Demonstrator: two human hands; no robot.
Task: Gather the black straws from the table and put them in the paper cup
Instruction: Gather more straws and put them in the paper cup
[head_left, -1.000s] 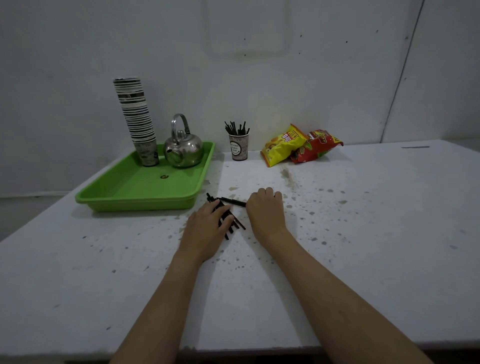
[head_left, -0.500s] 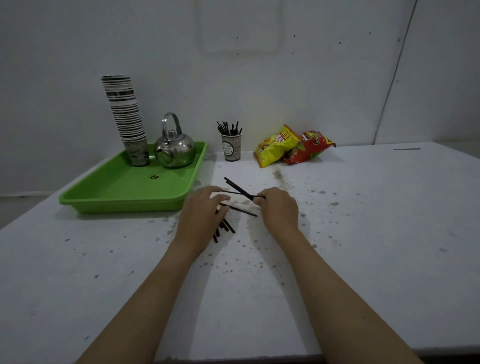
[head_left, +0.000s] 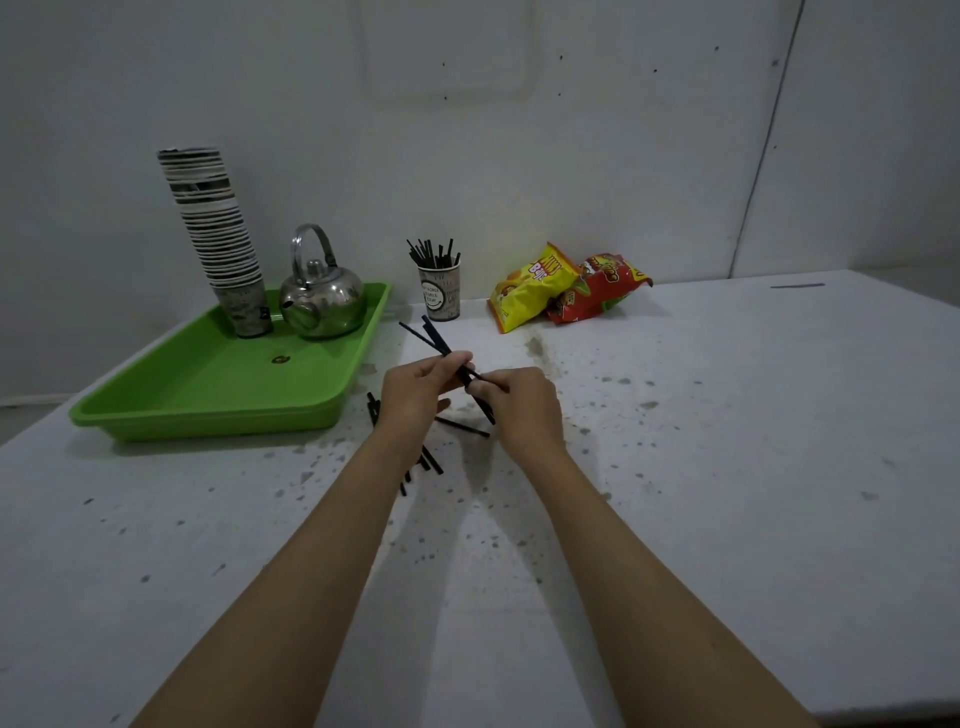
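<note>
Both the left hand (head_left: 415, 392) and the right hand (head_left: 522, 402) pinch a small bundle of black straws (head_left: 441, 345) above the table (head_left: 727, 467), while more straws (head_left: 431, 460) lie under them.

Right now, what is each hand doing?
Left hand: closed on a few black straws.
Right hand: pinching the same straws.

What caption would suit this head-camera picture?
Both hands, left and right, hold black straws above the table, paper cup beyond.
</note>
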